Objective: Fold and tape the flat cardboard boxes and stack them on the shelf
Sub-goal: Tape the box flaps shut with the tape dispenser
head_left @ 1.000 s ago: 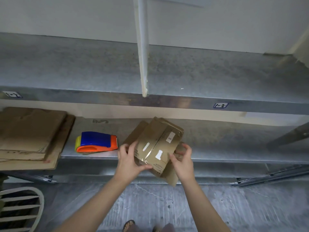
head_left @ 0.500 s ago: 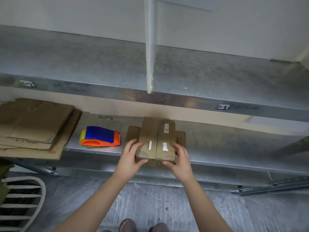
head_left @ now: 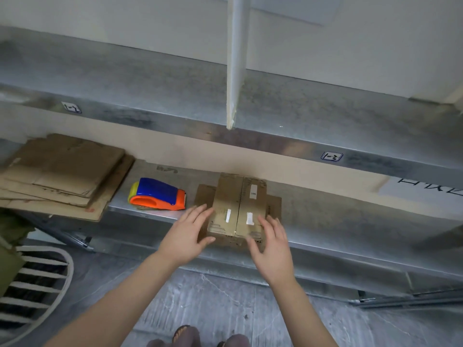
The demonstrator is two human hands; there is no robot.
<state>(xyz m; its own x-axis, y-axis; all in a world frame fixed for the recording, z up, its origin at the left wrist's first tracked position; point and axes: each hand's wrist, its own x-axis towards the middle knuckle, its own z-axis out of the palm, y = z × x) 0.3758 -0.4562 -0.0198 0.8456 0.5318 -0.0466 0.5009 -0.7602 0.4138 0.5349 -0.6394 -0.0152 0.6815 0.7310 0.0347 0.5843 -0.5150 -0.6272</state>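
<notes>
A small folded cardboard box (head_left: 238, 209) with clear tape along its middle seam and white stickers stands on the lower metal shelf (head_left: 338, 216), its side flaps spread flat beneath it. My left hand (head_left: 186, 236) hovers at its left front corner with fingers spread and relaxed, thumb near the front face. My right hand (head_left: 271, 244) is at the right front corner, fingers straight, barely touching or just off the box. A blue, orange and yellow tape dispenser (head_left: 156, 195) lies on the shelf to the box's left.
A stack of flat cardboard boxes (head_left: 60, 176) fills the shelf's left end. An upper metal shelf (head_left: 175, 96) with a white vertical divider (head_left: 235, 61) overhangs. A white slatted basket (head_left: 32, 291) stands on the floor at left. My feet show below.
The box went from tilted in both hands to standing square on the lower shelf. Both hands have loosened their grip and drawn back a little from it.
</notes>
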